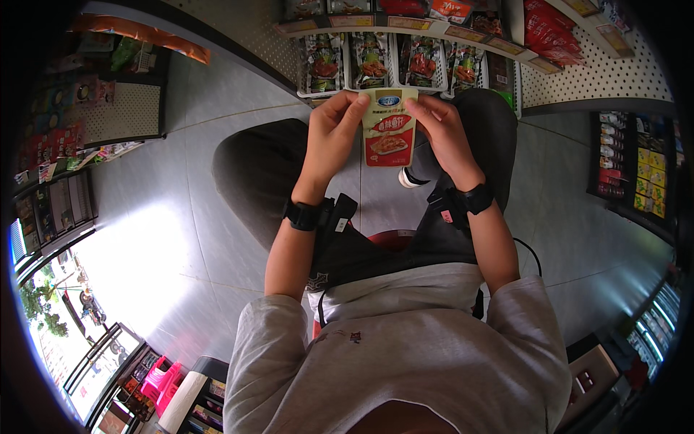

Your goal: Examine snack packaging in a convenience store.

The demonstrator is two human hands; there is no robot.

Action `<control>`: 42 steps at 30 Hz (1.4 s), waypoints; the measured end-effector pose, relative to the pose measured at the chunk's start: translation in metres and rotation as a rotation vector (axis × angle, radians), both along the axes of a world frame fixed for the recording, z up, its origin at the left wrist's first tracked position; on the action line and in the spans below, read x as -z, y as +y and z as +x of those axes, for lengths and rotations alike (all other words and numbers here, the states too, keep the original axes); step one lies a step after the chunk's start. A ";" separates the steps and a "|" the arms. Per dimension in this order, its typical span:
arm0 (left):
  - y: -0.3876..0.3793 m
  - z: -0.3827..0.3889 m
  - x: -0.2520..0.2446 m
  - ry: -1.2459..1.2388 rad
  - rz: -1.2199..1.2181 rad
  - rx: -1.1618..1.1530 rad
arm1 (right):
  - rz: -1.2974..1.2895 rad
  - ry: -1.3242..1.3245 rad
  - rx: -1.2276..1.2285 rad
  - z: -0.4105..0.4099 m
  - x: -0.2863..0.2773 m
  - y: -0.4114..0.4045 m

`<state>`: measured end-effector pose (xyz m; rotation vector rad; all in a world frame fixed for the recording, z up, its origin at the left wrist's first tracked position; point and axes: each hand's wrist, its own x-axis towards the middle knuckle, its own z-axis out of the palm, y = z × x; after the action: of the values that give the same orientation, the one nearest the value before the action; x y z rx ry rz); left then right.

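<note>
A cream and red snack pouch (pixel 388 130) hangs upright between my two hands, its printed front facing me. My left hand (pixel 335 130) pinches the pouch's top left corner between thumb and fingers. At the top right corner, my right hand (pixel 445 133) grips it the same way. Just beyond the pouch, white plastic baskets (pixel 396 62) filled with packaged snacks (pixel 371 58) stand on the lowest shelf. Each wrist carries a black strap with a small device on it.
My bent knees flank the pouch, and a red stool (pixel 391 240) shows beneath me. Perforated shelf side panels (pixel 591 81) rise on both sides of the baskets. Stocked racks (pixel 645 163) stand right and left across the grey tiled floor (pixel 227 157). Pink plastic stools (pixel 162 382) are at lower left.
</note>
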<state>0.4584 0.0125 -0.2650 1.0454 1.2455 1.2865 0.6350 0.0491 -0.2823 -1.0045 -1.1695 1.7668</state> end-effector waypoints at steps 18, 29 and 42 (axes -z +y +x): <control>-0.001 -0.007 0.000 -0.130 -0.071 0.105 | -0.063 0.128 -0.024 0.002 -0.008 0.000; 0.000 -0.008 0.002 -0.060 -0.105 0.079 | 0.100 -0.111 -0.023 0.001 -0.003 -0.001; 0.001 -0.004 0.004 -0.037 -0.066 0.030 | 0.099 -0.055 0.003 -0.003 -0.008 -0.003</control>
<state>0.4543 0.0140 -0.2687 0.9854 1.2324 1.2283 0.6316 0.0465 -0.2739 -1.0006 -1.2763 1.6710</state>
